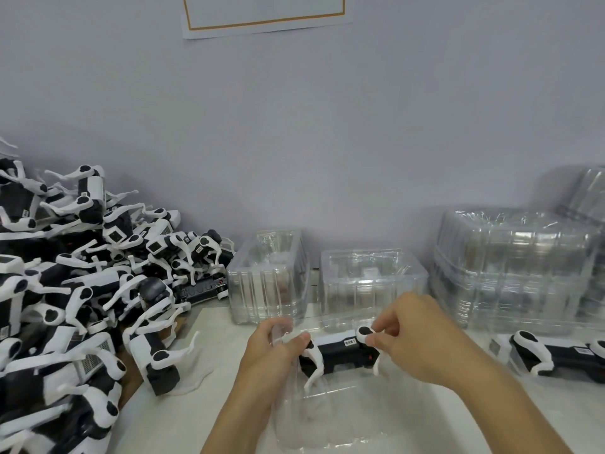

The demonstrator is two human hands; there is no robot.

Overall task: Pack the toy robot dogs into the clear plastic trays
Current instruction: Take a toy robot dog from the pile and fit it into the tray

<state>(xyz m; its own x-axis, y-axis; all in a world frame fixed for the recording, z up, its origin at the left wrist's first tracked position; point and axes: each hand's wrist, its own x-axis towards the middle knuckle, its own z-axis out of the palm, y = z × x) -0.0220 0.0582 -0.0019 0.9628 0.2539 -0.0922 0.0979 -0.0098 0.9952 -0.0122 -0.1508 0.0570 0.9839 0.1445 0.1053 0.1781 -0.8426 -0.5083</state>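
Head view: both hands, left hand (273,347) and right hand (409,335), pinch one toy dog (340,353) above the open tray (330,417); next, I judge, lower it in, legs folded.

We hold one black-and-white toy robot dog (340,352) lengthwise over a clear plastic tray (330,417) lying open on the table, its white legs dangling into it. More dogs are heaped in a pile (82,283) at far left; another dog (563,355) lies at right. Stacks of empty trays (510,267) stand behind.
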